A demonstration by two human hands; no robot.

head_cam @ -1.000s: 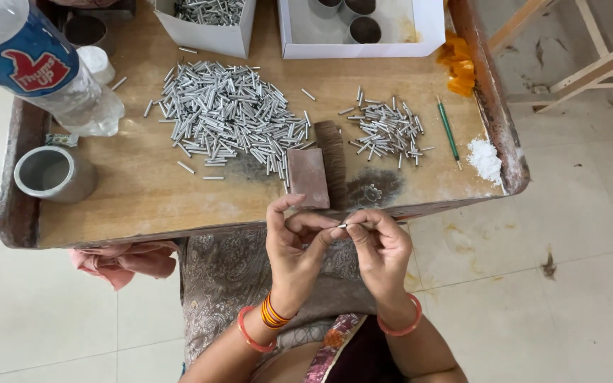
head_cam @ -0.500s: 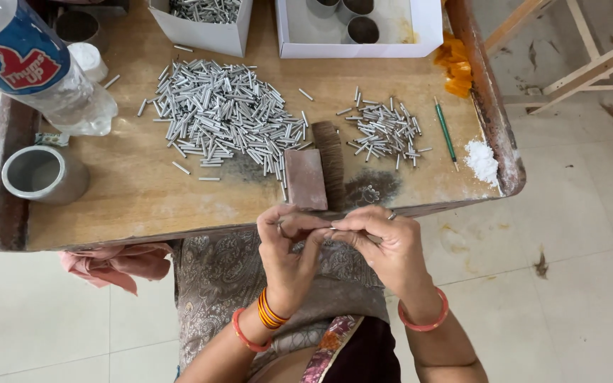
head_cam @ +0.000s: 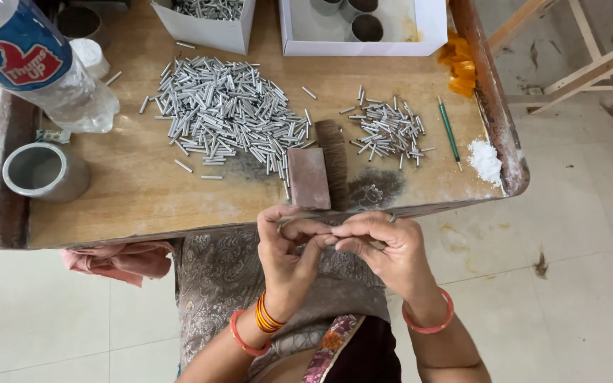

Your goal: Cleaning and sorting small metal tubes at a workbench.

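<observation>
Both hands meet just below the near edge of the worktop (head_cam: pixel 143 206), over the lap. Left hand (head_cam: pixel 289 248) and right hand (head_cam: pixel 384 248) have fingertips touching, fingers pinched closed on something small between them; it is almost fully hidden, likely one of the thin metal tubes, can't confirm. Judgement: such a tube is light, stiff, smooth, so prone to slip or roll; best pinched mid-length between thumb and forefinger, ends left free. Big pile of tubes (head_cam: pixel 225 113) sits centre-left on the worktop, smaller pile (head_cam: pixel 388 128) to its right, well apart, with a few strays between. A reddish block (head_cam: pixel 308 177) lies near the front edge, with a dark brush (head_cam: pixel 333 159) touching its right side. Green pencil (head_cam: pixel 450 131) right of the small pile, white powder heap (head_cam: pixel 486 159) by the right rim. Containers: white box (head_cam: pixel 211 28) at top holds more tubes; wider white box (head_cam: pixel 363 39) holds round metal cups, contents unreadable. Metal cup (head_cam: pixel 44 170) at left looks empty. Plastic bottle (head_cam: pixel 30 60) lies tilted at top left, clear, liquid level unclear. Pink cloth (head_cam: pixel 118 259) hangs under the front edge.
</observation>
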